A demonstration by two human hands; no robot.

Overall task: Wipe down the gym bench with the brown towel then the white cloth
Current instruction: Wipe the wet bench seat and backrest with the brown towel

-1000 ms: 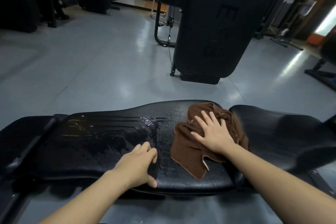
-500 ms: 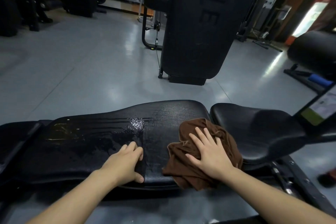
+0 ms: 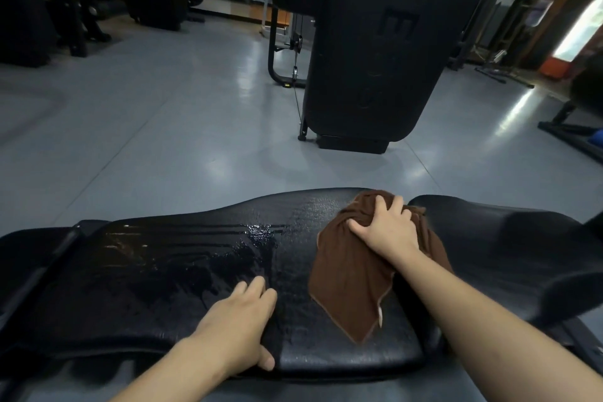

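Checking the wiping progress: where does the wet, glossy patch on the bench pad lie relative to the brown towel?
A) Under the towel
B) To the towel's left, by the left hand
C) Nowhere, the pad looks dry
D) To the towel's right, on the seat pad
B: the wet patch shines left of the towel, just beyond the left hand on the pad's near edge.

The black padded counter (image 3: pixel 195 271) stands on a grey glossy floor (image 3: pixel 163 140). Its long pad is wet, with streaks and droplets shining left of middle. A crumpled brown towel (image 3: pixel 352 281) lies on the pad's right part, one corner trailing toward the near edge. A separate seat pad (image 3: pixel 509 248) adjoins on the right.
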